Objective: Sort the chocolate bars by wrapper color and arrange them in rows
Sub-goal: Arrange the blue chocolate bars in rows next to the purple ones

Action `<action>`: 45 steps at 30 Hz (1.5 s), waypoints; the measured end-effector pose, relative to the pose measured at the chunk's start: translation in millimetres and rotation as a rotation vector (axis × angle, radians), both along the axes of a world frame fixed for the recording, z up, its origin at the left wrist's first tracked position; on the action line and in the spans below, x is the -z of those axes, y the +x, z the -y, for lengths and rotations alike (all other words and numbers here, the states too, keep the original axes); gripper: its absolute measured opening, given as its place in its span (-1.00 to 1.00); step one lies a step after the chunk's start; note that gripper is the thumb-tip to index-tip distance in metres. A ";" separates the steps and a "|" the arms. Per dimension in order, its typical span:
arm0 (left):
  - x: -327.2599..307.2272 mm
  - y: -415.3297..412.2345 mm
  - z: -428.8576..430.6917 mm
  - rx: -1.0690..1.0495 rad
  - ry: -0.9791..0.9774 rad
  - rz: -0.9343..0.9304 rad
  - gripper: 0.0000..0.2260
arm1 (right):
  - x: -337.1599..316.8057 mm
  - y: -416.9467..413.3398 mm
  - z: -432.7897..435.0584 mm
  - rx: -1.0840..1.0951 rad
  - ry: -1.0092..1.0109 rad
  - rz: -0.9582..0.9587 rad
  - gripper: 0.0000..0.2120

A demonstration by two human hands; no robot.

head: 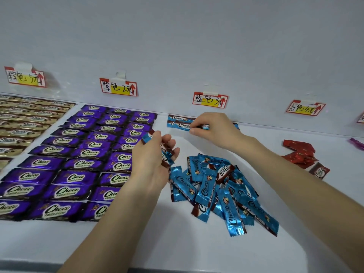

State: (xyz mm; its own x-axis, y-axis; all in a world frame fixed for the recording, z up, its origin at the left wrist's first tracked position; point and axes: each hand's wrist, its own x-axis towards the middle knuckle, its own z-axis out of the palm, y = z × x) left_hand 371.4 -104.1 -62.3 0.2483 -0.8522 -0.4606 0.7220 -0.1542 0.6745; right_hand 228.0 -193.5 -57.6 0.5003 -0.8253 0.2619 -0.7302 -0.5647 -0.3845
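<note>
A loose pile of blue-wrapped chocolate bars (220, 192) lies in the middle of the white table (177, 239). My left hand (153, 162) grips several blue bars (166, 153) just left of the pile. My right hand (213, 129) pinches a blue bar (182, 125) lying at the back by the wall, where a short blue row (177, 118) sits under the blue label (210, 100). Purple bars (84, 160) fill neat rows on the left. Gold bars (23, 123) lie in rows at the far left.
A small heap of red-wrapped bars (301, 156) sits at the right under a red label (305, 108). One purple wrapper (357, 143) lies at the right edge. Labels for gold (25, 76) and purple (118, 87) are taped to the wall.
</note>
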 end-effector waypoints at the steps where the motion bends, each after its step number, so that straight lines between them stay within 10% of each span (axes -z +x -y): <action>1: -0.2 0.6 0.4 -0.010 -0.001 -0.013 -0.86 | 1.8 4.6 2.3 -0.013 0.009 -0.035 -0.82; 33: -5.6 1.8 -4.1 0.047 -0.002 -0.088 -0.87 | 15.0 26.3 22.4 -0.042 0.028 -0.221 -0.80; 45: -17.5 -3.1 -14.2 0.351 -0.157 0.051 -0.71 | -40.4 19.8 -49.2 -0.145 0.369 0.379 -0.97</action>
